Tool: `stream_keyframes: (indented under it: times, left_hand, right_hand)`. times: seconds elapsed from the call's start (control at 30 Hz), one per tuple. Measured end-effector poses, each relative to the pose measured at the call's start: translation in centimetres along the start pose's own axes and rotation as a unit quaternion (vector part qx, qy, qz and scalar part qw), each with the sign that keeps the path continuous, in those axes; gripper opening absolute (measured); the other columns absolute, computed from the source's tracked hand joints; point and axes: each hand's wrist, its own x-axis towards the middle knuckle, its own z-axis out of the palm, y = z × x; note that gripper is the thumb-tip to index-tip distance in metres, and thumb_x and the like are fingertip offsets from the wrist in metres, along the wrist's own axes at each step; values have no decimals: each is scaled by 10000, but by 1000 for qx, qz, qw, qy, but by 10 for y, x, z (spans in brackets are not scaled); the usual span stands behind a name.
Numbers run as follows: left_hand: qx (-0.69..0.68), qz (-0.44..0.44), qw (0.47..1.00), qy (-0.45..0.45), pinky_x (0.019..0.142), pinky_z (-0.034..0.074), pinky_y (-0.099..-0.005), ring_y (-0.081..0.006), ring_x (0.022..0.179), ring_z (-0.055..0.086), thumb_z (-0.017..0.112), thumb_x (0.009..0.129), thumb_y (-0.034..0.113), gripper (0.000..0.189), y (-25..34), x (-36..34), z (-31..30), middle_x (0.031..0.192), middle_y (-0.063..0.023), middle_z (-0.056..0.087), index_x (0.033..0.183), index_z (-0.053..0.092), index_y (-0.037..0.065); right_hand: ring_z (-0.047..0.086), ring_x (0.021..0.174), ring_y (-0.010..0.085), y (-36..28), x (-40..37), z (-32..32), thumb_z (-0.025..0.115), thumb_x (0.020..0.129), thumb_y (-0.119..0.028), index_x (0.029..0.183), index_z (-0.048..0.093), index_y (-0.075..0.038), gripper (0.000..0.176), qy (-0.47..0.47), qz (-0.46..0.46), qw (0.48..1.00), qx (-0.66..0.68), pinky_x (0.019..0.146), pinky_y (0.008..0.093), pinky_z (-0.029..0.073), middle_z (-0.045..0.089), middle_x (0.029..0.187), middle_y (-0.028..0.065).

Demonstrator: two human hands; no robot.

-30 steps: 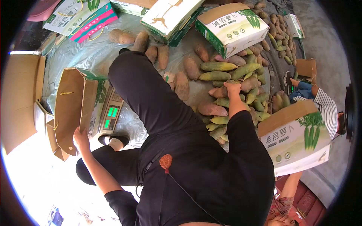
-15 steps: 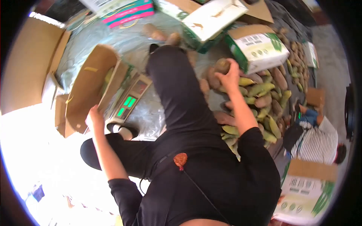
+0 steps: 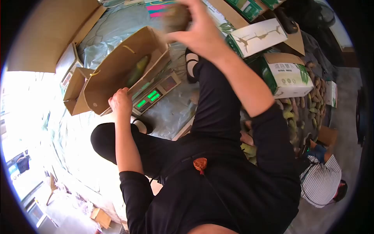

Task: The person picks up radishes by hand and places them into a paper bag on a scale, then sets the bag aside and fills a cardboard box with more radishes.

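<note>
My left hand (image 3: 120, 102) pinches the near edge of an open cardboard box (image 3: 109, 76) that stands tilted by a scale (image 3: 157, 93) with lit green digits. Inside the box lies a long green root vegetable (image 3: 138, 71). Up above the box's far end, my right hand (image 3: 202, 33) is closed around a thick brownish-green root vegetable (image 3: 176, 18), blurred by motion.
A heap of brown and yellow-green root vegetables (image 3: 311, 102) lies at the right, behind a white-and-green carton (image 3: 290, 78). Another white carton (image 3: 259, 37) stands farther back. A person in a striped shirt (image 3: 321, 181) sits at the far right. Plastic sheeting (image 3: 167, 117) covers the floor.
My right hand has carried the root vegetable from the heap at the right up and left toward the box. My left hand stays on the box edge. The whole view has shifted.
</note>
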Motion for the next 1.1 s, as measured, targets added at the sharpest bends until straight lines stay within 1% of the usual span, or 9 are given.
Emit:
stream_keyframes:
  times: [0.1, 0.27, 0.47, 0.57, 0.73, 0.83, 0.97, 1.03, 1.1]
  left_hand:
    - [11, 12, 1000, -2, 782, 434, -435, -262, 920, 596, 629, 754, 202, 279, 0, 0, 1, 947, -74, 621, 1027, 613, 149]
    - [15, -6, 1000, -20, 790, 427, -441, -282, 939, 589, 627, 754, 189, 311, 6, -1, -5, 1005, -92, 616, 1058, 601, 129]
    - [-58, -40, 995, -73, 811, 420, -442, -288, 971, 572, 599, 774, 208, 312, 10, 3, -13, 1034, -103, 606, 1066, 592, 98]
    - [0, -2, 999, -32, 800, 430, -435, -301, 947, 578, 588, 775, 210, 295, 12, 4, -2, 1000, -112, 617, 1042, 595, 83]
    - [-36, -3, 999, -25, 796, 434, -415, -304, 912, 588, 611, 758, 198, 272, 13, 5, -4, 944, -120, 629, 994, 599, 65]
    - [-41, 6, 999, -21, 798, 433, -408, -303, 905, 590, 618, 752, 188, 261, 12, 4, -4, 930, -121, 632, 979, 599, 61]
    - [-51, 21, 998, -16, 756, 448, -413, -318, 865, 597, 611, 755, 182, 235, 7, 6, 2, 911, -128, 630, 952, 601, 54]
    - [-60, 28, 998, -10, 737, 452, -415, -325, 846, 597, 607, 757, 179, 225, 7, 4, 2, 896, -133, 628, 940, 600, 49]
    - [-70, 37, 997, -5, 719, 456, -418, -332, 826, 598, 604, 758, 177, 215, 9, 3, 2, 881, -138, 625, 928, 599, 45]
  right_hand:
    - [520, 923, 331, 10, 0, 65, 793, 470, -182, 1019, 488, -44, 644, -10, 46, 995, 87, 802, 390, 431, 520, 975, 157]
    - [525, 938, 342, 21, -23, 126, 770, 545, -174, 1068, 466, -21, 624, 39, 153, 987, -24, 826, 404, 430, 539, 974, 176]
    - [553, 906, 314, 1, -26, 58, 690, 660, -141, 916, 591, -69, 284, -49, 84, 995, 18, 812, 390, 444, 581, 922, 130]
    - [572, 919, 277, -2, -34, -9, 675, 692, -199, 886, 637, -68, 237, -11, 87, 996, 19, 815, 388, 454, 608, 914, 130]
    - [605, 860, 167, 66, -90, -113, 640, 765, -127, 984, 612, -16, 247, 71, 223, 971, -47, 776, 278, 472, 648, 913, 93]
    - [622, 865, 250, 122, -162, -169, 649, 728, -217, 958, 627, -36, 294, 97, 343, 919, -166, 769, 333, 485, 656, 898, 118]
    - [602, 898, 306, 186, -287, -229, 656, 705, -247, 963, 630, -48, 327, 35, 486, 818, -306, 798, 366, 469, 645, 923, 143]
    - [584, 937, 329, 192, -337, -247, 658, 696, -249, 974, 624, -35, 352, 3, 584, 735, -345, 816, 385, 460, 638, 951, 159]
    - [575, 961, 331, 179, -371, -257, 659, 693, -239, 965, 629, -32, 344, 5, 614, 701, -363, 835, 384, 456, 628, 957, 180]
